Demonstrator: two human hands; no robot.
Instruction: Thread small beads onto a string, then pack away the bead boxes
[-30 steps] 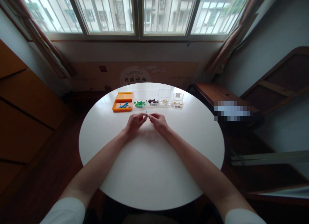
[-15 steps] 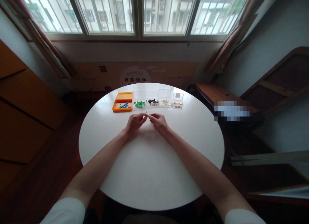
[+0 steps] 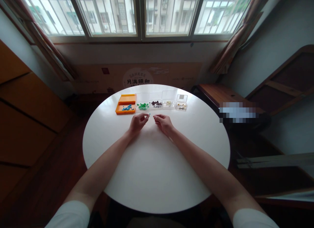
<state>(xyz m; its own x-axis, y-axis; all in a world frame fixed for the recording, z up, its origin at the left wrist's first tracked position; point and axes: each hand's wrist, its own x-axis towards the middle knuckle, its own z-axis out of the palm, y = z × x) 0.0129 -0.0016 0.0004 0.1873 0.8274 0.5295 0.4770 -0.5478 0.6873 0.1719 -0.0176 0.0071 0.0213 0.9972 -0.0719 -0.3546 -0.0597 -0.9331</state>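
Observation:
My left hand [image 3: 138,123] is closed in a pinch, with a tiny blue piece [image 3: 149,114] at its fingertips. Just to the right, my right hand [image 3: 164,122] also pinches, thumb against forefinger; whatever may be between them is too small to make out. A narrow gap separates the two hands, both low over the white round table [image 3: 157,175]. Beyond them stand an orange box [image 3: 117,110] with blue pieces [image 3: 127,107], and clear boxes with green pieces [image 3: 142,105], dark pieces [image 3: 156,104] and pale pieces [image 3: 168,103].
A small clear case [image 3: 182,97] with gold-coloured and grey bits ends the row at the right. Behind the table, a printed cardboard panel [image 3: 181,70] leans under the window. A wooden bench [image 3: 220,93] stands at the right, with a blurred-out item on it.
My fingertips were meeting half a second ago; now the hands are slightly apart. The blue piece now shows beside my left fingertips rather than just beyond them. The view has shifted slightly.

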